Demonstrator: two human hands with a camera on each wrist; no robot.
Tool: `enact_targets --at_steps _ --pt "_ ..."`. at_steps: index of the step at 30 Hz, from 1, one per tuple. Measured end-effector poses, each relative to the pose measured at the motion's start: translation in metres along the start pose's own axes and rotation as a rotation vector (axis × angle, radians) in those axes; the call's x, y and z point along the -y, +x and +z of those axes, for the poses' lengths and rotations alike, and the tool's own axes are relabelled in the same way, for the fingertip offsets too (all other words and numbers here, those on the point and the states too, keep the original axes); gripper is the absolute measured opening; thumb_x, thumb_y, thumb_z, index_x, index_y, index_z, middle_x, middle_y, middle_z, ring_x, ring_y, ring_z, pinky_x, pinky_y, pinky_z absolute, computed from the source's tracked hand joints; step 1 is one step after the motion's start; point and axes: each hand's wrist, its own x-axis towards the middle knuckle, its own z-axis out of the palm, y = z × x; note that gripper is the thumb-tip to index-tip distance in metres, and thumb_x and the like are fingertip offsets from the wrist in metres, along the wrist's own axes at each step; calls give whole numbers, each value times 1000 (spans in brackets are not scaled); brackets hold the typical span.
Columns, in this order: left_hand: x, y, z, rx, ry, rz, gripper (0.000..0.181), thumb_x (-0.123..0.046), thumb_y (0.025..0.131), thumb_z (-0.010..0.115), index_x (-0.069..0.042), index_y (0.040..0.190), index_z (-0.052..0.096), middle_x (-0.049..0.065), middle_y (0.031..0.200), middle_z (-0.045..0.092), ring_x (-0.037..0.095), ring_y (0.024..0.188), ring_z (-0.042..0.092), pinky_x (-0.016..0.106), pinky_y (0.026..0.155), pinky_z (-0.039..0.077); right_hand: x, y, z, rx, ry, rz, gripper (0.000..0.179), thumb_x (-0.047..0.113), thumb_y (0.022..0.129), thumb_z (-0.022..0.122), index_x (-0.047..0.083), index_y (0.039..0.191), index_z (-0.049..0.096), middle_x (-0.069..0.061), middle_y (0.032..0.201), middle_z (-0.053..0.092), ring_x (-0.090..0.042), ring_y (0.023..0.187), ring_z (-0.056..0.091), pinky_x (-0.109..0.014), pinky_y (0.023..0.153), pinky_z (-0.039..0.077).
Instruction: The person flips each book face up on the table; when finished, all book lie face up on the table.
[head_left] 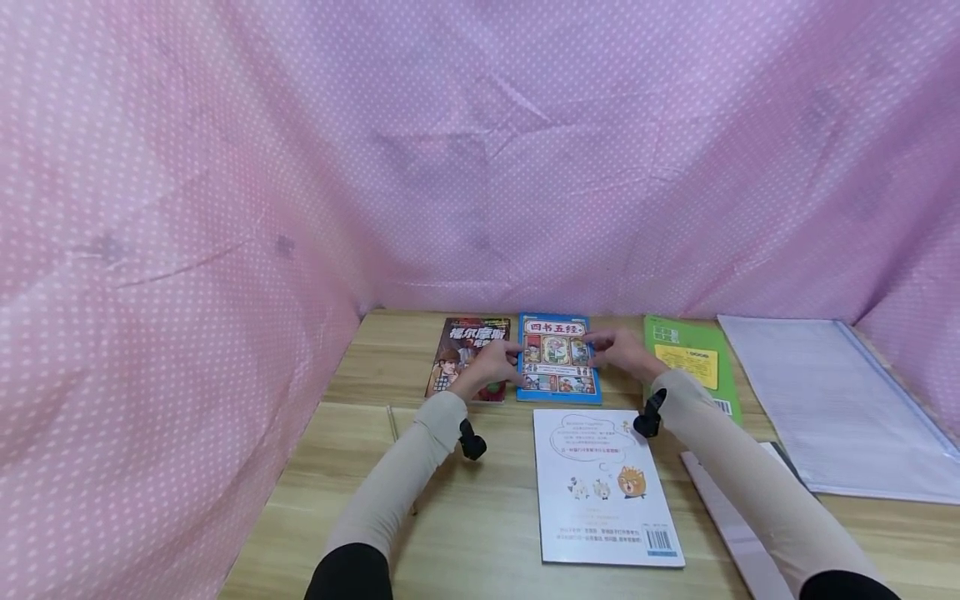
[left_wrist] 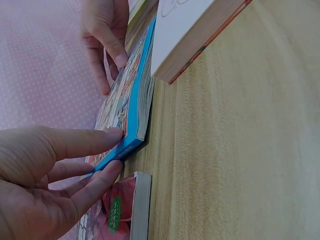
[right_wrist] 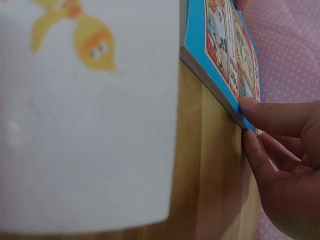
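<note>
Working over a pale wood-grain worktop (head_left: 480, 542), beyond a white rectangular paperback (head_left: 603, 510) lying back from the far edge. Holding a blue-bordered rectangular picture-covered paperback (head_left: 557, 358) near that edge beside a dark-covered paperback (head_left: 456, 347), pinching the blue one's left side with the left hand (head_left: 491, 364), its right with the right hand (head_left: 625, 352).

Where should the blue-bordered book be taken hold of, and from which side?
Probably the blue-bordered book by its two long edges, one hand from each side: it is slim and rectangular, so it can be pinched across its thickness. The left hand and right hand pinch there now; the dark-covered book leaves only a narrow gap on the left.
</note>
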Motion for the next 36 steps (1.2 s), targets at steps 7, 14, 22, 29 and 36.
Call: enact_targets --at_steps 7,14,22,29,36 --pt "1 1 2 -8 19 0 72 -1 77 87 -5 144 58 14 129 62 27 117 58 36 89 59 1 -1 2 -8 2 21 55 6 91 74 7 144 57 -23 154 47 -42 139 44 -58 120 34" --pt "0 2 1 -13 23 0 73 -1 77 87 -5 143 58 13 130 62 26 118 58 38 94 58 1 0 1 -1 -2 -4 57 3 90 74 4 144 56 -24 154 46 -43 138 44 -57 118 36" --pt "-2 -1 1 -9 21 -11 72 -1 78 86 -6 145 57 11 130 62 23 117 58 32 93 58 0 2 1 -2 -16 -26 55 2 90 73 3 143 57 -25 149 50 -39 129 48 -52 111 42" --pt "0 2 0 7 14 31 72 -1 81 84 -5 146 55 13 133 61 22 112 56 32 90 57 3 -1 -1 3 -28 -47 53 0 90 73 2 142 58 -27 139 54 -36 121 50 -44 101 47" --pt "-5 1 -2 -9 16 39 67 -7 86 80 -4 147 53 16 139 58 26 111 57 31 81 54 10 -4 -8 22 -12 -65 54 -2 91 71 -1 142 56 -33 141 56 -47 130 54 -55 111 47"
